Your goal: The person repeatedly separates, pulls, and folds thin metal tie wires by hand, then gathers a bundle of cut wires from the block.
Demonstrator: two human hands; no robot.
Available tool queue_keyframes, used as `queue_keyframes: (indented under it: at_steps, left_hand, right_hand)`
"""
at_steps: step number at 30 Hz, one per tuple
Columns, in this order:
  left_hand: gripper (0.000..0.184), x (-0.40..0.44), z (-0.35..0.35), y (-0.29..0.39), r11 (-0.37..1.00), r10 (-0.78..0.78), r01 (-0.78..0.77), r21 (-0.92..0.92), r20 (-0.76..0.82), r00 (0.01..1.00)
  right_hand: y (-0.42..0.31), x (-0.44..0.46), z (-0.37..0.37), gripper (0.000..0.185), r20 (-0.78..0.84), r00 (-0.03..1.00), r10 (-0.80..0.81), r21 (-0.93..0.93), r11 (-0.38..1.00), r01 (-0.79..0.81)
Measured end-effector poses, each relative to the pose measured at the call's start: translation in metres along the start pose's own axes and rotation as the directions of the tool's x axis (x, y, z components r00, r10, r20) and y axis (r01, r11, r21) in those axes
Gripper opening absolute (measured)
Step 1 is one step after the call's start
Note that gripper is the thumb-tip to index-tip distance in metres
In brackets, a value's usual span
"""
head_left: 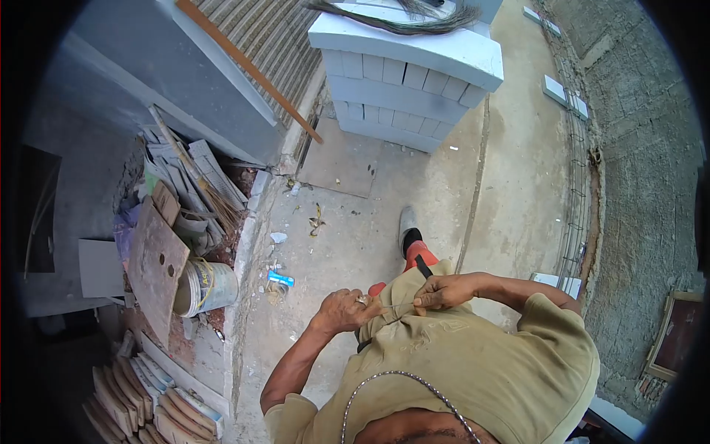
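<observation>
In front of my waist, against the khaki shirt (466,340), both hands are close together. My left hand (344,309) is closed with its fingers curled in; a small pale bit shows at its fingertips, too small to name. My right hand (446,292) is pinched shut on a thin grey strip (401,304) that stretches across the gap toward my left hand. Whether the strip is a wire or a blade I cannot tell. A short black piece (423,266) sticks out just beyond my right hand.
A white block stack (407,89) with dark fibre bundles (399,26) on top stands ahead. To the left are a white bucket (214,285), a board (157,270), a broom (192,170) and stacked curved pieces (148,399). A blue packet (280,278) lies on the concrete floor.
</observation>
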State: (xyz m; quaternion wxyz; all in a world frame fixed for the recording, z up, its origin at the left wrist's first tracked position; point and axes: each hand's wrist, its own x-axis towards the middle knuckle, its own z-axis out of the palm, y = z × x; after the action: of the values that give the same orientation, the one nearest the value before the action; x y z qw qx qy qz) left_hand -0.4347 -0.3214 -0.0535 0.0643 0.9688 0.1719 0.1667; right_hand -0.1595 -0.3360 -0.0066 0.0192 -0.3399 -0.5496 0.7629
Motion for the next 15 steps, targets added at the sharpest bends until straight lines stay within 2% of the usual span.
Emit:
queue_keyframes:
  at_steps: [1,2,4,5,6,9,11,12,14,15]
  left_hand:
    - [0.024,0.019,0.005,-0.012,0.999,0.032,-0.032,-0.003,0.016,0.999]
    - [0.014,0.037,0.008,-0.023,0.997,0.04,-0.04,-0.063,-0.003,0.999]
    - [0.016,0.073,0.012,-0.052,0.994,0.095,-0.094,-0.055,0.028,0.995]
    - [0.019,0.091,0.014,-0.065,0.993,0.109,-0.106,-0.056,0.045,0.993]
    - [0.019,0.109,0.016,-0.08,0.995,0.088,-0.085,-0.061,0.051,0.995]
    - [0.018,0.167,0.018,-0.135,0.999,0.016,-0.014,-0.046,0.037,0.999]
    - [0.02,0.193,0.006,-0.179,0.997,-0.067,0.067,-0.028,0.009,0.998]
    - [0.021,0.203,0.003,-0.201,0.989,-0.134,0.124,-0.085,-0.12,0.984]
    - [0.022,0.227,-0.007,-0.245,0.966,-0.248,0.21,-0.153,-0.302,0.92]
    - [0.02,0.246,-0.017,-0.265,0.962,-0.271,0.24,-0.13,-0.342,0.9]
  right_hand:
    - [0.001,-0.006,-0.017,0.037,0.005,0.999,0.036,0.079,0.996,-0.036]
    - [0.002,-0.012,-0.034,0.037,0.01,0.997,0.072,0.156,0.985,-0.073]
    - [0.024,-0.015,-0.066,0.037,-0.102,0.984,-0.143,0.04,0.988,0.148]
    - [0.029,-0.016,-0.081,0.037,-0.163,0.942,-0.294,-0.069,0.956,0.286]
    - [0.013,-0.026,-0.104,0.033,-0.143,0.987,-0.072,-0.171,0.984,0.047]
    - [-0.002,-0.039,-0.165,0.031,-0.41,0.866,-0.286,-0.599,0.801,-0.019]
    - [-0.014,-0.056,-0.204,0.032,-0.651,0.595,-0.471,-0.636,0.767,-0.088]
    - [-0.021,-0.065,-0.224,0.035,-0.731,0.442,-0.519,-0.619,0.777,-0.112]
    - [-0.031,-0.08,-0.264,0.038,-0.873,0.232,-0.429,-0.463,0.878,-0.121]
    - [-0.033,-0.082,-0.283,0.037,-0.929,0.141,-0.343,-0.361,0.924,-0.13]
